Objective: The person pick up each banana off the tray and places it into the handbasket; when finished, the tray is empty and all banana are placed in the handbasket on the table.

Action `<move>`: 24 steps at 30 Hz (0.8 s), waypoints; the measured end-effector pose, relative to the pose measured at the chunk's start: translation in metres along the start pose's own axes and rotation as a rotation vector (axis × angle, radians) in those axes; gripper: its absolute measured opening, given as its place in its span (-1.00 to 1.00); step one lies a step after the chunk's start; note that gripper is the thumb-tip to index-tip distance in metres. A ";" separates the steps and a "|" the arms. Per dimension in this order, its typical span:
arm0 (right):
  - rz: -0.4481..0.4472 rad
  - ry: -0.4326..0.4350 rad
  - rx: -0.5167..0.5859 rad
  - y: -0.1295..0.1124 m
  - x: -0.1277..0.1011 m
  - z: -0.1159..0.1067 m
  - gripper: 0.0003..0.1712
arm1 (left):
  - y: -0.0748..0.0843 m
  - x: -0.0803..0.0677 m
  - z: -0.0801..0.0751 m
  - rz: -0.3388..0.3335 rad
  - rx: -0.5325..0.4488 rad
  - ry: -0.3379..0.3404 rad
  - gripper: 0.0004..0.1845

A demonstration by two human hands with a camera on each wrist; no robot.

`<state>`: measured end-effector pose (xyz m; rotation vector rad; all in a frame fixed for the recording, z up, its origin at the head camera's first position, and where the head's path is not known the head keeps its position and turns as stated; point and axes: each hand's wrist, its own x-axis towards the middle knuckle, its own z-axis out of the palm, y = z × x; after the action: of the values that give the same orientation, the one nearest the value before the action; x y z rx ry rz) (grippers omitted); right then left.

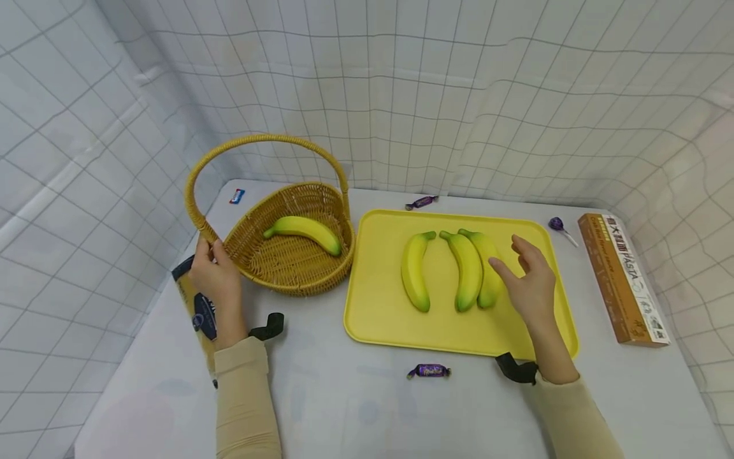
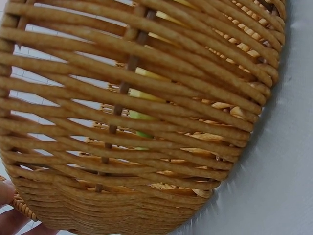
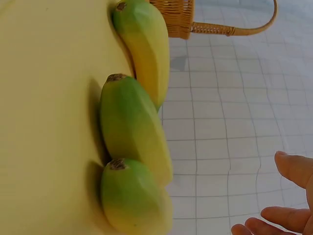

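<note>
My left hand (image 1: 216,274) grips the base of the tall handle (image 1: 269,137) on a woven basket (image 1: 304,288). A yellow banana with green ends (image 1: 304,231) lies inside the basket; through the weave, parts of it show in the left wrist view. To the right is a yellow tray (image 1: 375,274) bearing a left banana (image 1: 416,271), a middle banana (image 1: 467,271) and a right banana (image 1: 489,280), the last two side by side. Over the tray's right part my right hand (image 1: 533,287) hovers with fingers spread and holds nothing, its thumb beside the right banana.
A pasta box (image 1: 625,280) lies at the right, near a purple lollipop (image 1: 556,224). Purple wrapped candies lie behind the tray (image 1: 423,202) and in front of it. A small blue-and-red candy (image 1: 237,196) sits behind the basket. A dark-labelled packet (image 1: 203,315) lies under the left forearm.
</note>
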<state>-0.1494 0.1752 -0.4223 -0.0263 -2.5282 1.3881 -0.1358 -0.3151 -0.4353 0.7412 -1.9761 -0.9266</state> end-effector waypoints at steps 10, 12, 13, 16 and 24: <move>0.086 -0.049 0.002 0.021 0.003 0.001 -0.20 | -0.001 0.000 0.000 0.010 -0.003 0.002 -0.77; 0.105 -0.063 -0.007 0.024 0.003 0.003 -0.19 | -0.001 0.000 0.001 0.011 -0.002 0.002 -0.77; 0.115 -0.070 -0.013 0.026 0.003 0.004 -0.18 | -0.001 0.000 0.001 0.010 -0.002 0.001 -0.77; 0.128 -0.088 -0.031 0.031 0.004 0.007 -0.16 | -0.001 0.000 0.001 0.005 -0.005 0.001 -0.77; 0.161 -0.146 -0.063 0.042 0.004 0.015 -0.12 | -0.002 0.000 0.001 0.012 -0.008 0.010 -0.77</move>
<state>-0.1609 0.1862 -0.4644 -0.1475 -2.7433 1.4160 -0.1363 -0.3165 -0.4374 0.7273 -1.9650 -0.9214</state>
